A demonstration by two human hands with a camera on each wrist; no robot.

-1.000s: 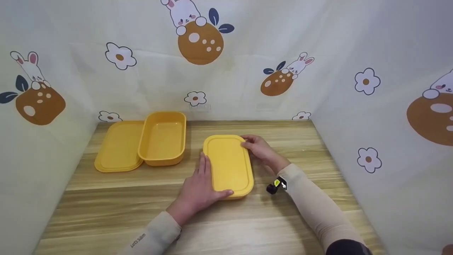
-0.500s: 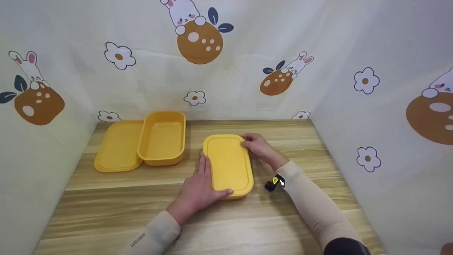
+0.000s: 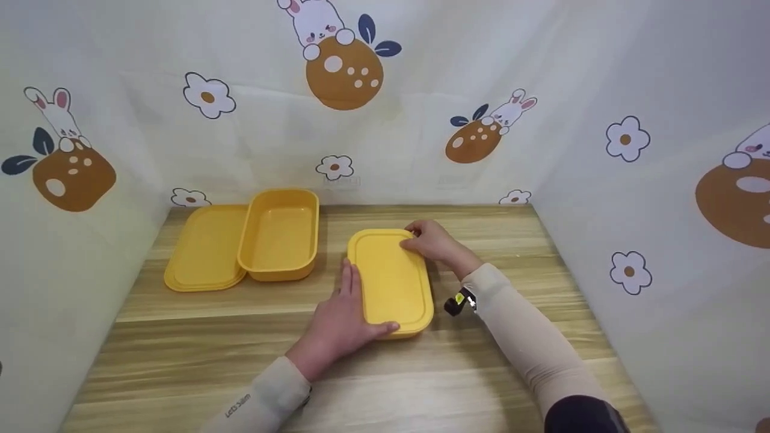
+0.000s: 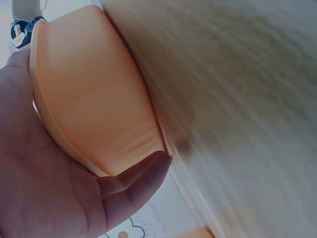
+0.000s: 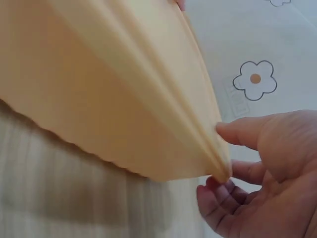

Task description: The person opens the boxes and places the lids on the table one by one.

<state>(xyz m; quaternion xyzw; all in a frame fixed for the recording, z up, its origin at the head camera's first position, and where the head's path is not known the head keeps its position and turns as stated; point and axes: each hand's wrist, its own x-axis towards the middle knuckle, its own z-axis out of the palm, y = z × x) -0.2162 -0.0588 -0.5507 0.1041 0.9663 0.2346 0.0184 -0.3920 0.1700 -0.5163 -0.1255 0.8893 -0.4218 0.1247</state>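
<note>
A yellow rectangular food container [image 4: 94, 94] sits on the wooden table with its lid [image 3: 391, 282] on top. My left hand [image 3: 340, 325] holds the container from its left side, thumb over the near edge of the lid and fingers along the side wall. In the left wrist view the fingertips bend round the wall, low near the table. At the far right corner my right hand [image 3: 438, 243] pinches the lid's rim. Its thumb lies on top and fingers reach below the edge, as the right wrist view shows.
An open yellow container [image 3: 280, 275] stands at the back left, its inside bare. Beside it, a second yellow lid [image 3: 207, 249] lies flat, its right edge against or under that container. Patterned cloth walls [image 3: 397, 138] enclose the wooden table [image 3: 373, 391] at the back and sides.
My right hand has shifted slightly left and up at the far corner, its thumb further over the lid. My left hand and the container stay in place.
</note>
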